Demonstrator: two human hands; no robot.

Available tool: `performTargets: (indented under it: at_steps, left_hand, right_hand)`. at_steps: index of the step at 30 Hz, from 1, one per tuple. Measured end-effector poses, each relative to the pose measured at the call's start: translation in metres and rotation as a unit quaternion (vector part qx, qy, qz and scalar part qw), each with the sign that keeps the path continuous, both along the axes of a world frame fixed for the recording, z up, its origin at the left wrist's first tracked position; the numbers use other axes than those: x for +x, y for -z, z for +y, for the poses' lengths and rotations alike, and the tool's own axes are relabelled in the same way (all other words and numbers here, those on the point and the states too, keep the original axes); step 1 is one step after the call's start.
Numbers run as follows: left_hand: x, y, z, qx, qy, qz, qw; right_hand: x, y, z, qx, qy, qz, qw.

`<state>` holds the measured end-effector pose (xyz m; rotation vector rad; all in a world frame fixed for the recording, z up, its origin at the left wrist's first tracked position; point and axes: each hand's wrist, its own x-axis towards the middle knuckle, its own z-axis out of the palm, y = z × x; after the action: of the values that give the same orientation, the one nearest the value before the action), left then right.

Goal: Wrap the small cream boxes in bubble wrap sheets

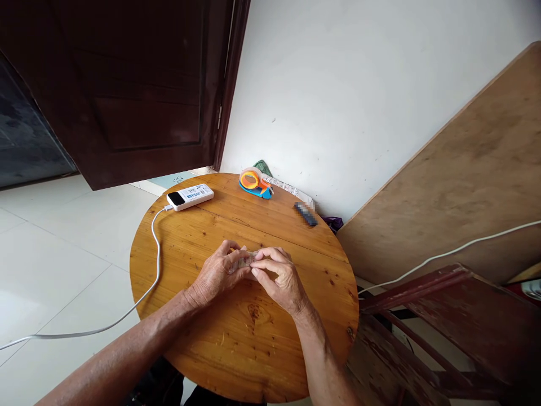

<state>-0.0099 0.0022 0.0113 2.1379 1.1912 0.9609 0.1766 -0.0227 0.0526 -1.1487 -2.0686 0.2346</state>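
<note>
A small, pale, partly see-through item [242, 263], perhaps plastic, is between my two hands over the middle of the round table. My left hand [220, 267] is closed on its left side, with the thumb along the near edge. The fingers and thumb of my right hand [279, 275] pinch at its right end. Much of the item is covered by my fingers, so its exact kind cannot be made out.
On the wooden table [203, 349] lie a white device [195, 196] with a plugged-in white cable [157, 248], an orange and blue tape dispenser [255, 182], a printed strip [289, 188] and a blurred dark object [305, 214]. A reddish wooden chair [422, 287] stands at right.
</note>
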Motion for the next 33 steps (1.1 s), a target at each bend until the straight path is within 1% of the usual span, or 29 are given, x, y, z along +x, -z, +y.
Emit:
performTargets:
  at_steps: [7,14,16,20,24,26,29,33]
  left_hand:
    - [0.0,0.002,0.0,0.004,-0.007,0.004,1.0]
    - [-0.001,0.004,0.002,0.006,-0.001,0.003,1.0]
    - [-0.001,0.004,0.002,0.007,-0.001,0.002,1.0]
    - [-0.001,0.002,0.001,0.001,-0.002,-0.003,1.0]
    - [-0.002,0.0,-0.001,-0.005,0.017,-0.012,1.0]
    - [-0.003,-0.001,-0.003,-0.005,0.029,-0.016,0.999]
    - [-0.006,-0.004,-0.005,-0.002,0.033,-0.016,0.999]
    - [-0.01,-0.008,-0.006,0.006,0.029,-0.031,0.999]
  right_hand:
    - [0.002,-0.004,-0.002,-0.021,-0.023,-0.005,1.0]
    - [0.008,-0.005,0.0,-0.034,-0.004,0.075,0.997]
    - [0.009,-0.005,0.001,-0.034,-0.006,0.081,0.996]
    - [0.006,-0.002,0.001,-0.036,-0.018,0.043,0.998]
    - [0.001,-0.001,-0.001,-0.016,0.001,-0.008,1.0]
    - [0.001,-0.001,-0.001,-0.012,0.009,-0.012,1.0]
    - [0.005,-0.001,0.001,-0.019,0.013,0.038,0.999]
    - [0.012,-0.001,0.003,-0.024,0.046,0.126,0.991]
